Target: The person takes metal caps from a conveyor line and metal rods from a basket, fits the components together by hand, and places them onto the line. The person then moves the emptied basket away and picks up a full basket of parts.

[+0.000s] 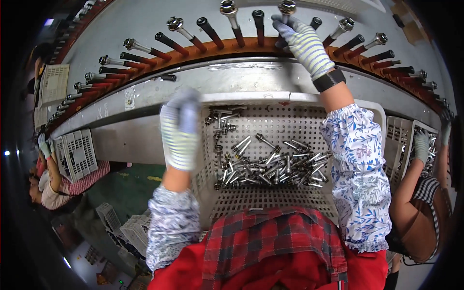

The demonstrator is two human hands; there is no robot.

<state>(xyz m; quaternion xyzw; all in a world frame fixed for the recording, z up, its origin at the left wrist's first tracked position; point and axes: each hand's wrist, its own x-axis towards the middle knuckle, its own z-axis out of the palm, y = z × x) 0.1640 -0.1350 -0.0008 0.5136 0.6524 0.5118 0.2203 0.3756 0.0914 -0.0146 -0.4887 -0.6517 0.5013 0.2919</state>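
Note:
My right hand (304, 46), in a striped glove with grey fingertips, reaches to the row of pegs at the far side. Its fingers close round a shiny metal stem with a flanged head (287, 7), which stands upright there. My left hand (181, 133), gloved the same way, is over the left rim of a pale plastic crate (270, 97); motion smears its fingers, and nothing can be made out in them. Inside the crate lies a loose heap of similar metal stems (275, 166). A black-capped red peg (259, 26) stands left of my right hand.
A curved orange-brown rail (227, 52) carries several red pegs, some black-capped, some topped with metal stems (181, 29). A small black cap (168, 78) lies on the grey bench ledge. People work beside crates at left (76, 154) and right (399, 133).

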